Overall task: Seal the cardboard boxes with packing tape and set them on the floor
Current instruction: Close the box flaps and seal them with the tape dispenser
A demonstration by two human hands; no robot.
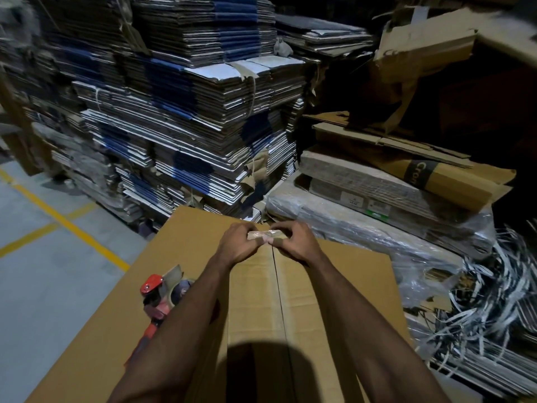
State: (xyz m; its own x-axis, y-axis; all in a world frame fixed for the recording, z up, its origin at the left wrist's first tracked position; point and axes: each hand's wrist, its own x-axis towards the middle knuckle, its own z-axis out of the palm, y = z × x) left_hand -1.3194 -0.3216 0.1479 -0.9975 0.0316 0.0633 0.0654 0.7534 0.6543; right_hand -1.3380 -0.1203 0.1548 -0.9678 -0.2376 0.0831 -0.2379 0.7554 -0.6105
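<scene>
Both hands [263, 242] pinching tape strip [265, 235]

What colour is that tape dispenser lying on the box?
Red, with a dark roller; the tape dispenser shows in the head view.

Both hands' grip [266, 238] on tape [263, 235]

Matt brown cardboard box [319, 286] at lower centre, a glossy clear tape strip [252, 286] along its seam; tape dispenser [162, 292] at lower left in shiny red plastic; rough-edged corrugated flattened cartons [174, 112] stacked upper left; crinkled glossy plastic wrap [377, 225] at right; smooth grey concrete floor [43, 257].
</scene>
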